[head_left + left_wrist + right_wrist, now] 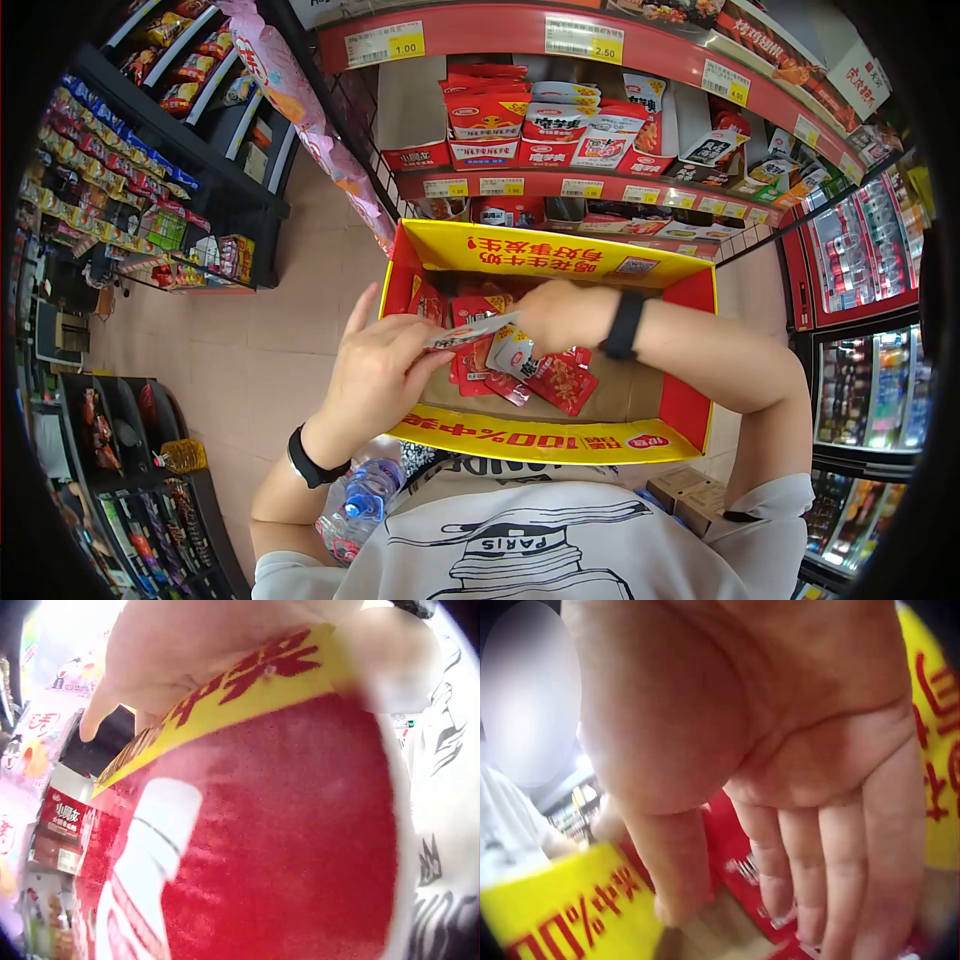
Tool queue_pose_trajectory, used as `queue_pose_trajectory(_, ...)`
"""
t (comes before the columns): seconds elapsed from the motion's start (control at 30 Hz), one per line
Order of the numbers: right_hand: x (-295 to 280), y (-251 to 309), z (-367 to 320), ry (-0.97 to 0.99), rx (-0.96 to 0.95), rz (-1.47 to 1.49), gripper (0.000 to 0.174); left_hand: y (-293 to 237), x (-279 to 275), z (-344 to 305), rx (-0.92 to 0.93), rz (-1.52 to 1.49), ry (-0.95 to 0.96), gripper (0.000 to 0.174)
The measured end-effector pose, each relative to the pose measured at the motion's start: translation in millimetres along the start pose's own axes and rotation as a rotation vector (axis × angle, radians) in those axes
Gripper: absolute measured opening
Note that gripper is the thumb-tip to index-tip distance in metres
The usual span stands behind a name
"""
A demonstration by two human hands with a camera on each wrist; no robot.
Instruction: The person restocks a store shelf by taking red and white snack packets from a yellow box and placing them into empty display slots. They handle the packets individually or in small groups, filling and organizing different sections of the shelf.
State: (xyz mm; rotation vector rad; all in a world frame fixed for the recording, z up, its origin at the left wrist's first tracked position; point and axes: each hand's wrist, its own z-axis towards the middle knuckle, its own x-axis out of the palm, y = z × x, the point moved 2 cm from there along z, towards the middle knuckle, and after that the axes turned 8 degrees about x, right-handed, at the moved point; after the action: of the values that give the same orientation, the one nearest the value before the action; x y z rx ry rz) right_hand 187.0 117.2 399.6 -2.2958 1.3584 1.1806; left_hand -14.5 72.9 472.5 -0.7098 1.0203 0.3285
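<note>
A yellow and red cardboard carton [692,345] sits in front of the person's body, with several red and white snack packets inside. At its left side the left hand [375,370] pinches a white snack packet [470,331], seen nearly edge-on, between thumb and fingers. The right hand [565,312] reaches in over the carton, close by the far end of that packet and blurred in the head view. Its fingers [844,870] point down nearly straight in the right wrist view, thumb apart. Below them lies a red packet [567,382]. The carton's red outer wall [285,825] fills the left wrist view.
Just beyond the carton stands a shelf rack with boxed snack packets [485,120] and price tags. Pink hanging packets [320,130] line its left edge. Drinks coolers [865,390] stand to the right, more snack shelves [120,170] to the left. A plastic bottle [372,485] is below the left forearm.
</note>
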Motion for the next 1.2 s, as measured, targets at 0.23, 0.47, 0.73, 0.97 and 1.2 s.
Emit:
queue_pose_trajectory(0.23, 70.1, 7.2, 26.6, -0.221, -0.038, 0.106, 0.058, 0.1, 2.7, -1.3, 0.027, -0.056, -0.024, 0.015)
queue_pose_trajectory(0.47, 81.5, -7.2, 38.4, -0.534, -0.049, 0.103, 0.027, 1.2, 3.9, -0.2, 0.006, -0.068, 0.017, 0.014)
queue_pose_trajectory(0.73, 67.4, -4.6, 34.2, -0.259, -0.052, 0.153, 0.012, 2.2, 6.4, -4.9, 0.010, -0.093, -0.034, 0.015)
queue_pose_trajectory(0.97, -35.1, 7.2, -49.1, -0.461, -0.121, 0.433, 0.018, 12.2, -0.5, -5.0, -0.085, -0.199, -0.023, 0.017)
queue_pose_trajectory(1.2, -83.7, 6.2, -98.7, -0.731, -0.213, 0.842, 0.014, 9.8, -9.7, 5.6, -0.155, -0.258, -0.102, 0.022)
